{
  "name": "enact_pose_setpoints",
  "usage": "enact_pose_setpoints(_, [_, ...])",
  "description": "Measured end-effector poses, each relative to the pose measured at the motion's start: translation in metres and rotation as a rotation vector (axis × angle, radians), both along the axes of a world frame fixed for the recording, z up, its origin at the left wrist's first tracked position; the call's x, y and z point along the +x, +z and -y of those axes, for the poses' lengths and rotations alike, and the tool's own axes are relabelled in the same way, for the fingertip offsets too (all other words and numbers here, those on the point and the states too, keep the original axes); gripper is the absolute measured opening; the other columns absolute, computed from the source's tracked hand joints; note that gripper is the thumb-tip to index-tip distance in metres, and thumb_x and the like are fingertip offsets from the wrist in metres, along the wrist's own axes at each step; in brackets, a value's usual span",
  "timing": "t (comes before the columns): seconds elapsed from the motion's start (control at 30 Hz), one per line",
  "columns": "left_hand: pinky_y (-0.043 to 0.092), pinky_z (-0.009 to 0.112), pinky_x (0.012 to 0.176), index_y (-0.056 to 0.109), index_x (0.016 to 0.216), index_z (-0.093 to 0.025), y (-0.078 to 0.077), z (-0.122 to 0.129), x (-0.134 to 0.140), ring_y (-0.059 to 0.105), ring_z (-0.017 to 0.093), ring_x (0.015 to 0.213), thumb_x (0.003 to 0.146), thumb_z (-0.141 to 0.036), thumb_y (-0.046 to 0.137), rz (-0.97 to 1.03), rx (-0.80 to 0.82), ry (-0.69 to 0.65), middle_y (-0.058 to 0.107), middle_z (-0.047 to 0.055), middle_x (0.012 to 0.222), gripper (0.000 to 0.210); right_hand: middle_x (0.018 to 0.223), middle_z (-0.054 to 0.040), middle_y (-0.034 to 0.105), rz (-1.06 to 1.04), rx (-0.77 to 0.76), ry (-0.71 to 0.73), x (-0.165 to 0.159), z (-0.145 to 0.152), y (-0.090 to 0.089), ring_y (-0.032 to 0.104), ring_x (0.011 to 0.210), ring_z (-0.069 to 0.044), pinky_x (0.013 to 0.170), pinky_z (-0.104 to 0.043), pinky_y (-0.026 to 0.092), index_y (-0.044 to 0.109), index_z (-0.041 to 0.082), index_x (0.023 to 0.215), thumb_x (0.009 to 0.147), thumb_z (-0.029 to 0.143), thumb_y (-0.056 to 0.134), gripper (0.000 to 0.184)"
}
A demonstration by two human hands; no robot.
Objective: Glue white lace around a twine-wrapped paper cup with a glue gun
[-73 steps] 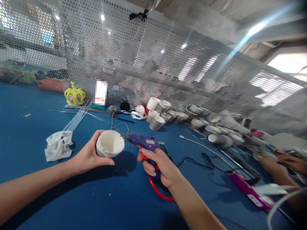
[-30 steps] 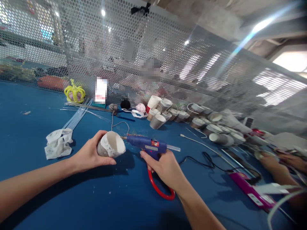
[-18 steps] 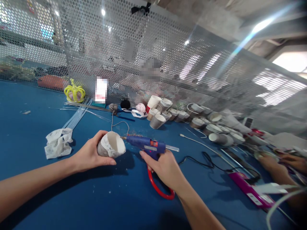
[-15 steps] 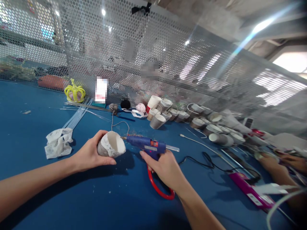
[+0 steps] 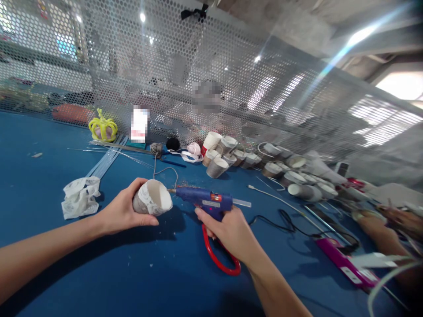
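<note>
Cup [image 5: 158,197], lace [image 5: 144,199] already on it, held by fingers of left hand [image 5: 124,211]; right of it, glue gun [image 5: 198,196], gripped by right hand [image 5: 229,231]; gluing apparently unfinished.

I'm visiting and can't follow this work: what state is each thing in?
Held cup: tilted, mouth uncovered, lace band around it
Left hand: closed around that cup
Glue gun: red light lit, clear stick jutting from its back
Right hand: gripping the glue gun
Loose lace: crumpled
Gray yarn: balled, strand trailing
Rear-right cup: lying on its side
</note>
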State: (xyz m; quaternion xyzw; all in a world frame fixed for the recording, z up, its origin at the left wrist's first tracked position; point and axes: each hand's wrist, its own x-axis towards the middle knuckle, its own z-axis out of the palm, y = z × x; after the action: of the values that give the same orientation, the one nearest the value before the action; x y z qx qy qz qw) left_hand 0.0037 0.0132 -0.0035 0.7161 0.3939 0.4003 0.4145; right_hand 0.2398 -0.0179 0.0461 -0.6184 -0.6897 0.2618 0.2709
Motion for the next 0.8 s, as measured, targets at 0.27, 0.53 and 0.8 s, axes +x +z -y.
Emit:
enact_pose_setpoints(0.27, [0.044,0.029,0.071,0.046,0.106,-0.016,0.007,0.0,-0.005,0.054,0.021,0.083,0.057,-0.039,0.074,0.044,-0.084,-0.197,0.057,0.005,0.095,0.061,0.039,0.0045,0.046,-0.159,-0.082,0.123,0.005,0.0,0.006,0.045,0.039,-0.008,0.045,-0.02,0.042,0.057,0.014,0.062,0.079,0.039,0.053,0.031])
enact_pose_setpoints(0.53, [0.043,0.025,0.065,0.049,0.104,-0.015,0.008,-0.002,-0.009,0.051,0.018,0.077,0.057,-0.044,0.073,0.059,-0.104,-0.229,0.056,0.003,0.088,0.06,0.039,0.0047,0.047,-0.173,-0.129,0.133,0.01,-0.002,0.006,0.046,0.038,-0.008,0.045,-0.02,0.043,0.055,0.015,0.061,0.078,0.04,0.054,0.031])
enact_pose_setpoints(0.8, [0.043,0.025,0.064,0.048,0.101,-0.015,0.01,-0.001,-0.008,0.049,0.018,0.075,0.057,-0.042,0.072,0.074,-0.122,-0.207,0.055,0.003,0.086,0.057,0.038,0.004,0.047,-0.126,-0.197,0.18,0.016,0.0,0.013,0.044,0.038,-0.008,0.048,-0.022,0.044,0.046,0.018,0.051,0.077,0.041,0.055,0.036])
